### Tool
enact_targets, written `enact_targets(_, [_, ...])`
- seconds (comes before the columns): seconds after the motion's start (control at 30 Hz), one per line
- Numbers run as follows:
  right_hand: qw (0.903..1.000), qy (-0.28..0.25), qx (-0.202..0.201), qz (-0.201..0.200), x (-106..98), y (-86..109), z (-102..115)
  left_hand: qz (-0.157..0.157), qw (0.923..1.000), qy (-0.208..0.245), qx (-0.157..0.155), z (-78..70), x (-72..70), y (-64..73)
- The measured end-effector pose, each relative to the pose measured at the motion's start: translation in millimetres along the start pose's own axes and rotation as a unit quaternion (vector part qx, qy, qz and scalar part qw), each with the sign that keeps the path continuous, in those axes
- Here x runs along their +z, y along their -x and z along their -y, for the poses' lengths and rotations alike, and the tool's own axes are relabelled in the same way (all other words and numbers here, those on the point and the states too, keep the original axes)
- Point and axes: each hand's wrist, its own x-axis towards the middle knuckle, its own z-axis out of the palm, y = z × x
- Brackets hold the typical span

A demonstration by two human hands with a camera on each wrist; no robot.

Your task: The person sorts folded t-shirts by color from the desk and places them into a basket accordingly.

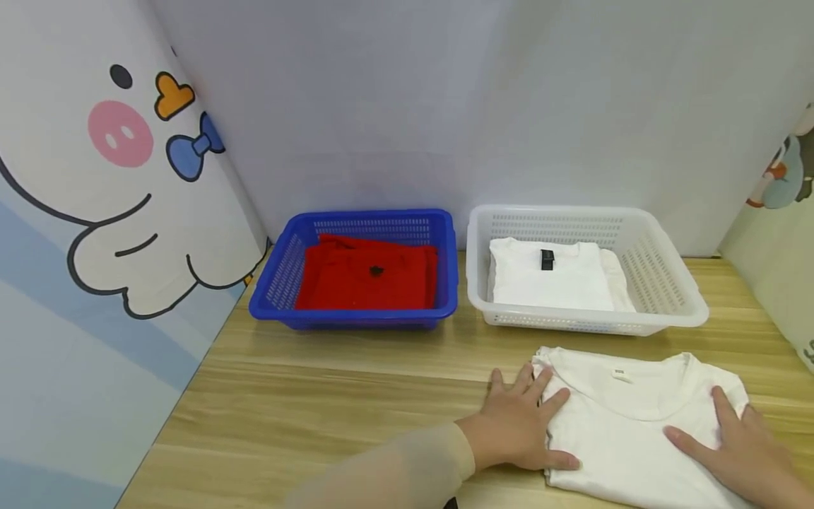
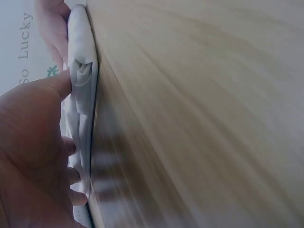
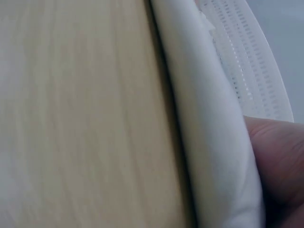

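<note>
A folded white T-shirt [image 1: 626, 431] lies on the wooden table at the front right, its neckline and small label facing up. My left hand [image 1: 518, 420] rests along its left edge with the fingers spread, the thumb on the cloth. Across the shirt's right side lies my right hand [image 1: 747, 449], fingers apart. In the left wrist view the layered edge of the T-shirt [image 2: 81, 90] runs beside the left fingers. The right wrist view has the rounded fold of the T-shirt [image 3: 209, 114] next to part of the right hand [image 3: 280, 161].
Behind the shirt stands a white plastic basket [image 1: 680, 300] holding folded white clothes [image 1: 550, 283]. To its left is a blue basket [image 1: 261, 304] with folded red clothes [image 1: 375, 283]. A pale curtain [image 1: 407, 106] hangs behind both, and a cartoon-printed cloth [image 1: 83, 212] borders the table's left side.
</note>
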Motion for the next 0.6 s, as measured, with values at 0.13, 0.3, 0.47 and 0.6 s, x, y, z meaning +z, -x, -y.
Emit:
enact_targets(0.13, [0.9997, -0.011, -0.018, -0.013, 7, 2.7, 27, -0.009, 0.9999, 0.012, -0.004, 21.4, 5.0, 15.5])
enact_targets(0.3, [0.9977, -0.032, -0.046, -0.040, 16, 3.9, 57, -0.024, 0.9995, 0.019, -0.008, 44.7, 16.0, 32.5])
enact_targets(0.47, [0.9948, -0.050, -0.071, -0.054, 25, 6.6, 81, -0.035, 0.9984, 0.044, -0.006, 68.9, 27.0, 47.6])
enact_targets(0.6, [0.9928, -0.063, -0.087, -0.053, 29, 8.5, 98, -0.036, 0.9973, 0.064, -0.004, 86.6, 29.3, 60.9])
